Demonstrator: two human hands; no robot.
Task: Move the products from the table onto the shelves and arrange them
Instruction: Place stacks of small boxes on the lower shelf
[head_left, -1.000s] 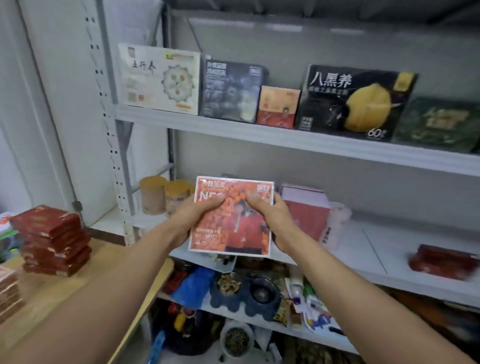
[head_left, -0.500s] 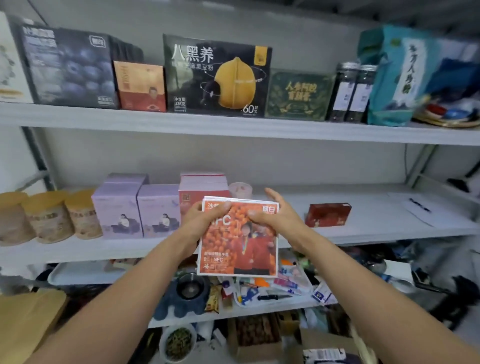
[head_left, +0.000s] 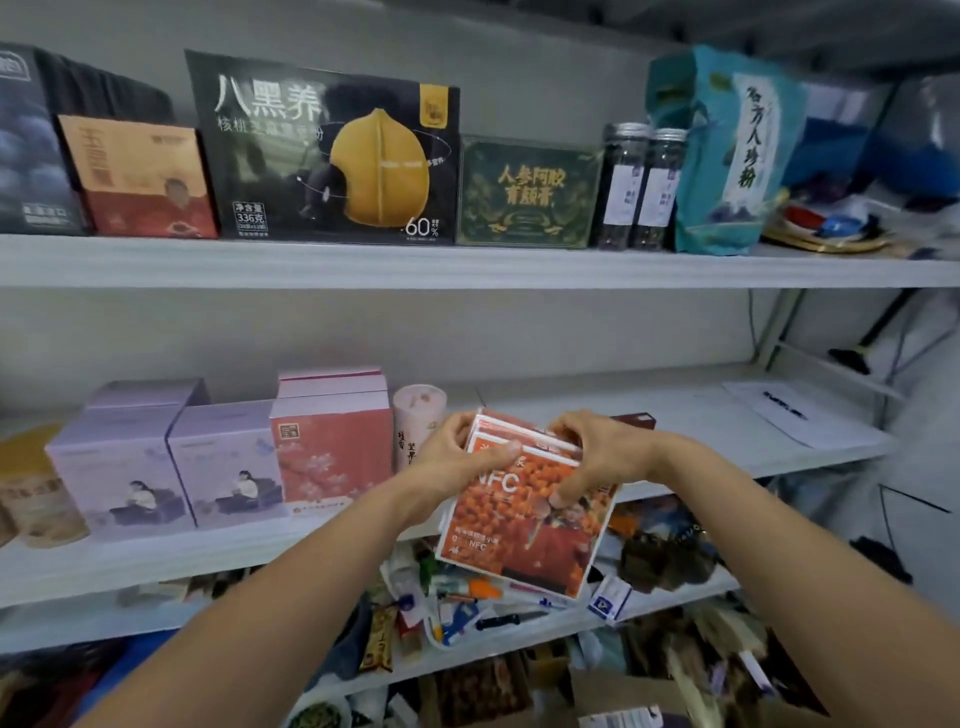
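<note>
I hold a small stack of flat orange boxes marked NFC in front of the middle shelf. My left hand grips the stack's top left corner, thumb across the front. My right hand grips the top right edge, fingers curled over the front face. The stack tilts a little, its lower edge hanging below the shelf's front lip. A dark red box lies on the shelf just behind my right hand.
On the middle shelf stand two lilac boxes, a pink box and a pale cup; a white sheet lies at right. The top shelf carries a black box, a green box, jars and a teal bag. Clutter fills the lower shelves.
My view has swung right along the shelves and closer. The orange boxes moved right and tilted; my right hand's fingers now curl further over the front of the stack.
</note>
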